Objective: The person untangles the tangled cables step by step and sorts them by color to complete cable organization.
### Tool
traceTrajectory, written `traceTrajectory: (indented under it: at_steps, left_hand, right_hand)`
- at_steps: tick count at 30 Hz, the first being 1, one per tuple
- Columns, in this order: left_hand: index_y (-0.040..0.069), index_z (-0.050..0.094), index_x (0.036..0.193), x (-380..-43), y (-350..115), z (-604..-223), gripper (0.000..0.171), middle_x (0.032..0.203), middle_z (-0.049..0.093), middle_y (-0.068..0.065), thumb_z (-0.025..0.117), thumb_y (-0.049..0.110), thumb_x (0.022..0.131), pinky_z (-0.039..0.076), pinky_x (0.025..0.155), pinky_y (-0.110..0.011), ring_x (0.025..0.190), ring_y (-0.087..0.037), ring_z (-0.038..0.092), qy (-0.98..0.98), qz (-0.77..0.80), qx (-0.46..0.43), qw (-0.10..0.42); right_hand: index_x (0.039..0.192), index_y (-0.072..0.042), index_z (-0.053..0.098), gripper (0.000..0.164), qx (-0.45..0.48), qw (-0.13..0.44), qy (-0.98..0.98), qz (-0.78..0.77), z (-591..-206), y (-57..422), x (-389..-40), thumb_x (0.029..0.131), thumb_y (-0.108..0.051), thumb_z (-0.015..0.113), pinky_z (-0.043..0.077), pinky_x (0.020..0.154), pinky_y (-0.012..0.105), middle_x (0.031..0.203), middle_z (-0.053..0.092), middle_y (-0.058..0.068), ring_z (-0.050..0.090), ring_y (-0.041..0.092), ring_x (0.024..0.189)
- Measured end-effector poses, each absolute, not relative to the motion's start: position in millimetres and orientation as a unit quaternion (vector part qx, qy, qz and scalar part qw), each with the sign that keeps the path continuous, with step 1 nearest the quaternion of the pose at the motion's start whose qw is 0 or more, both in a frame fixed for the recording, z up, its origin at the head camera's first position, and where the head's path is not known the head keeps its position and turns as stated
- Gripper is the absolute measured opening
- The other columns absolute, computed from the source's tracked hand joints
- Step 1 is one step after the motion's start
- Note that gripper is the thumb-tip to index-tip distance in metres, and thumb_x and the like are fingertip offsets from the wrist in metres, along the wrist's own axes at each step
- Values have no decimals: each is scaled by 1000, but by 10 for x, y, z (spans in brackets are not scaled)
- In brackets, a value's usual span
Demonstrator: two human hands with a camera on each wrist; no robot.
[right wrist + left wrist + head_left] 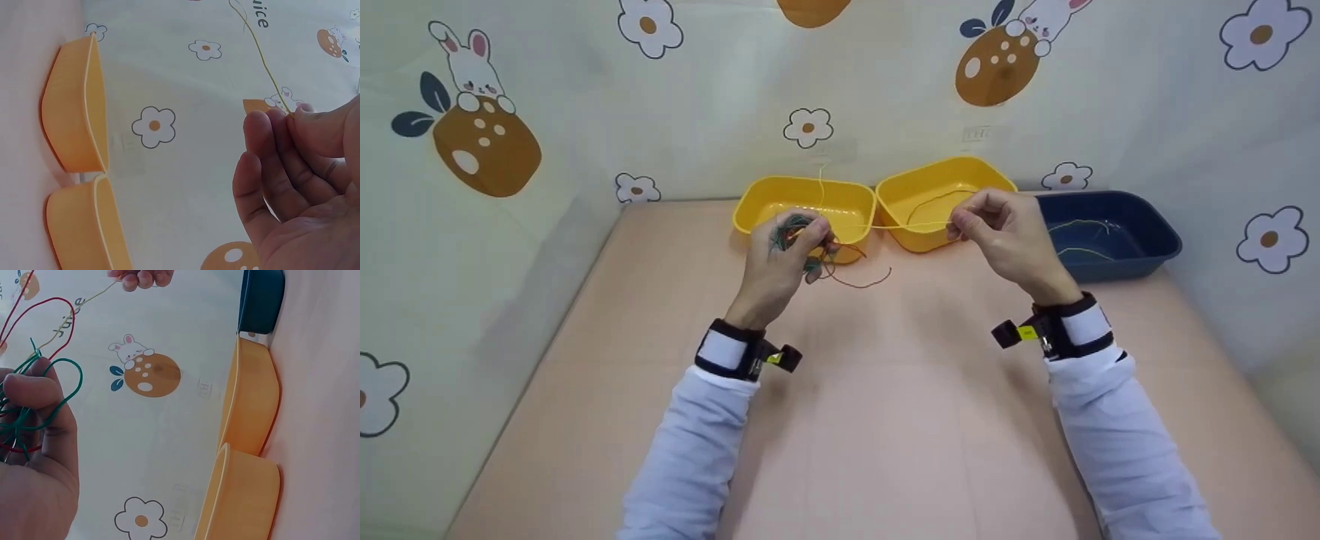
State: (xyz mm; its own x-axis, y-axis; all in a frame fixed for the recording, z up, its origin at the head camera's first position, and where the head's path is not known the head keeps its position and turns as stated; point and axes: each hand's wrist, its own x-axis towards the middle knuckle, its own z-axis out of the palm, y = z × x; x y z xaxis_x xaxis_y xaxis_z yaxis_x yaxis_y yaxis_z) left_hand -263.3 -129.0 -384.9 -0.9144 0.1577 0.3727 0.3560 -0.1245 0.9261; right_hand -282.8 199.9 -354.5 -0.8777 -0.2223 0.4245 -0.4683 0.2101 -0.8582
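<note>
My left hand (775, 259) grips a tangled bundle of thin green wires (80, 379) and red wires (73, 318) between thumb and fingers. Loose red ends trail to the right of it in the head view. A thin yellow wire (911, 224) runs nearly straight from the bundle across to my right hand (1012, 240). Thumb and index fingertip of the right hand pinch that wire, as the right wrist view shows, with the other fingers loosely bent. Both hands are raised in front of the bins.
Two yellow bins, the left (746, 211) and the middle one (926, 241), stand side by side against the patterned wall. A dark blue bin (1147, 255) on the right holds several thin yellowish wires (1084, 251). The pink tabletop (885, 420) extends toward me.
</note>
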Motion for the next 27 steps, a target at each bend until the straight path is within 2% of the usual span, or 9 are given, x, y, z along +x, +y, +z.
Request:
traceTrajectory:
  at_steps: [4,9,15,20,27]
  left_hand:
    - [6,71,118,-2627,-1303,-3847,16,102,75,-7,69,21,113,53,58,-22,86,-24,67,-647,-738,-169,92]
    - [9,71,115,-2644,-1344,-3834,14,101,75,-6,70,23,112,53,56,-20,88,-19,68,-621,-761,-134,135]
    - [7,71,112,-2701,-1406,-3810,12,99,73,-4,69,19,113,50,55,-20,90,-17,67,-574,-793,-121,162]
    - [7,71,113,-2725,-1500,-3783,11,100,73,-3,68,18,114,49,55,-19,90,-16,65,-553,-808,-107,170]
    - [3,69,115,-2734,-1594,-3765,15,100,73,-3,66,18,116,48,54,-18,87,-15,62,-538,-818,-82,188]
  right_hand:
    - [103,6,76,10,229,84,-792,559,-3547,1999,-2826,109,0,71,66,83,25,93,79,6,77,25,85]
    - [103,4,77,12,236,69,-809,534,-3547,2031,-2821,110,-4,70,64,81,25,95,79,15,77,22,83]
    - [103,5,75,15,217,74,-804,549,-3536,2120,-2838,111,-6,71,62,76,23,93,80,9,75,17,82]
    - [106,8,73,19,188,93,-790,576,-3518,2220,-2853,112,-10,71,64,76,22,92,81,4,76,19,82]
    - [109,8,74,16,140,146,-738,644,-3480,2342,-2878,110,-8,74,70,77,25,96,82,9,80,20,80]
